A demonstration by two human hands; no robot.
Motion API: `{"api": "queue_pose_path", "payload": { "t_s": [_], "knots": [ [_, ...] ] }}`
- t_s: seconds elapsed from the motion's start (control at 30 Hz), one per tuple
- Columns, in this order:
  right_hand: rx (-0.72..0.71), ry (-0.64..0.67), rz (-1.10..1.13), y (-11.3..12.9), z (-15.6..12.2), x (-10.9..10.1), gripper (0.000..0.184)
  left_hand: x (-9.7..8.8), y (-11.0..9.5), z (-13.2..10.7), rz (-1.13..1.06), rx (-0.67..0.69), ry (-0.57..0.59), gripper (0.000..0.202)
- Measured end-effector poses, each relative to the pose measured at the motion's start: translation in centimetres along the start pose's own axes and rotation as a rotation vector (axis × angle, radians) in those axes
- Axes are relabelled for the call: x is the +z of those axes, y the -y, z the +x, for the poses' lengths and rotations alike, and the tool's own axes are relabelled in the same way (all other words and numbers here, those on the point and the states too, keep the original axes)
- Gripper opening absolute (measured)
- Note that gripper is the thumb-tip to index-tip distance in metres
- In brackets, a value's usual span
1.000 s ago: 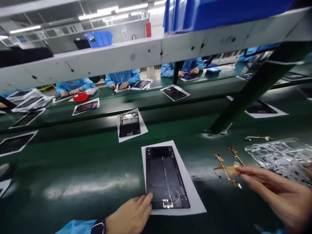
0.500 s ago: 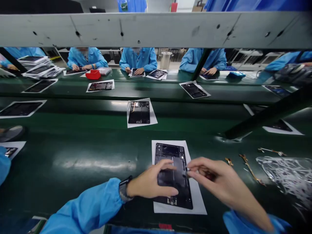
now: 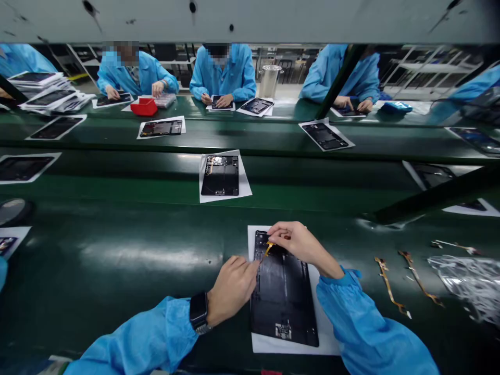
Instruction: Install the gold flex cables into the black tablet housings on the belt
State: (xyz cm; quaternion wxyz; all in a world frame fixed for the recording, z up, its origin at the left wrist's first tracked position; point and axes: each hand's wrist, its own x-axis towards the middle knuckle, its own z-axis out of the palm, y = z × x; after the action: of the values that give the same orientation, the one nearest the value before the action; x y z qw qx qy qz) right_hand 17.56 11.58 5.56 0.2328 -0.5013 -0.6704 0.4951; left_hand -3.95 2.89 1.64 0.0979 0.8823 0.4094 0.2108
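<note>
A black tablet housing [image 3: 287, 297] with its inner side up lies on a white sheet [image 3: 260, 346] before me. Over its upper left part, my right hand [image 3: 299, 242] pinches a thin orange flex cable [image 3: 269, 248]. The cable slants down to the fingertips of my left hand [image 3: 234, 286], which are closed on its lower end at the housing's left edge. That end itself is mostly covered by the fingers.
Loose flex cables [image 3: 391, 291] lie to the right, beside a clear bag of white strips [image 3: 469, 284]. Another housing on paper [image 3: 221, 179] sits farther back. A dark post [image 3: 429, 200] slants in from the right. Several co-workers in blue sit across the bench.
My right hand has moved from the housing's right edge to its upper left, where an orange cable now shows. My left hand has drawn back leftward and its spread fingers have closed.
</note>
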Motion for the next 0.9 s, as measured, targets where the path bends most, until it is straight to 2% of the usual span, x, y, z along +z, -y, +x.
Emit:
{"api": "queue_pose_path", "payload": {
  "t_s": [0.1, 0.33, 0.57, 0.73, 0.9],
  "knots": [
    [-0.023, -0.055, -0.002, 0.4, -0.7, 0.4, 0.021, 0.4, 0.2, 0.2, -0.007, 0.028, -0.063, 0.026],
    [-0.170, -0.230, -0.144, 3.0, -4.5, 1.0, 0.020, 0.4, 0.7, 0.2, -0.086, 0.075, -0.179, 0.025],
    [-0.222, -0.301, -0.219, 3.3, -4.8, 0.9, 0.019, 0.3, 0.3, -0.2, -0.108, 0.128, -0.212, 0.030],
    [-0.190, -0.297, -0.271, 2.8, -4.6, 0.9, 0.020, -0.1, 0.3, -0.3, -0.053, 0.183, -0.254, 0.030],
    [-0.102, -0.175, -0.273, 1.7, -2.8, 0.4, 0.017, -0.6, 0.7, -0.5, 0.024, 0.223, -0.273, 0.026]
  ]
}}
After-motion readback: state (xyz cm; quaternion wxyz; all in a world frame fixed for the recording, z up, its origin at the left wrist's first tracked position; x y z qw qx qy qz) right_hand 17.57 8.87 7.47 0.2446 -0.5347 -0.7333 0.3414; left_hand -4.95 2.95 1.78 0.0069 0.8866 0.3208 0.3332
